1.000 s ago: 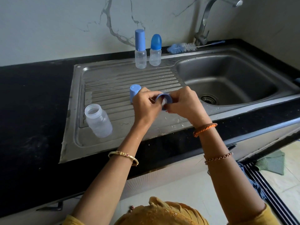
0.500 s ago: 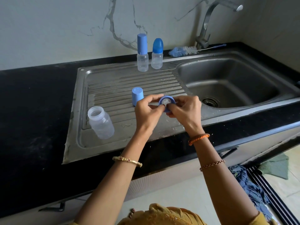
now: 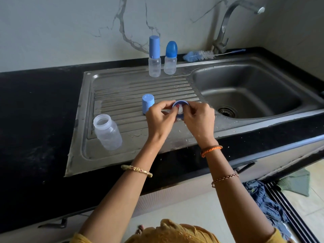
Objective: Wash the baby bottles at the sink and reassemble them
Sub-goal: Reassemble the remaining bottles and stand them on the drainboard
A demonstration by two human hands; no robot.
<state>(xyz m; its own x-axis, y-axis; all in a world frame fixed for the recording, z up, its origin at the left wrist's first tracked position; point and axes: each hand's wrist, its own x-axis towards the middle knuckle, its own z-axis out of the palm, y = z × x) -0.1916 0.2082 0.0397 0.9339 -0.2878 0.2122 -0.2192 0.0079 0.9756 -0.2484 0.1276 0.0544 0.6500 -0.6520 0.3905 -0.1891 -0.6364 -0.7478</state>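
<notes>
Bottle parts lie spread over the steel drainboard (image 3: 122,81), and the piece being handled is a blue collar ring (image 3: 180,103), held just above the ribbed metal between both hands. The left hand (image 3: 158,118) pinches its near side with curled fingers, and the right hand (image 3: 199,118) curls round its right edge; a pale teat (image 3: 180,110) sits inside the ring, mostly hidden by the fingers, so how far it is seated cannot be made out. Nearest the camera, a yellow garment (image 3: 175,232) is cut off by the bottom edge, and a blue cloth (image 3: 263,200) lies on the floor at lower right. Left of the hands, an open clear bottle (image 3: 107,133) stands on the drainboard, well apart from the ring. Just behind the left hand stands a light blue cap (image 3: 147,102), its lower right part covered by the knuckles. To the right, the sink basin (image 3: 263,81) shows its drain. Farther back, two capped bottles stand side by side: a tall-capped bottle (image 3: 154,57) and a dome-capped bottle (image 3: 171,57). A bottle brush (image 3: 199,55) lies along the rim below the faucet (image 3: 226,27).
</notes>
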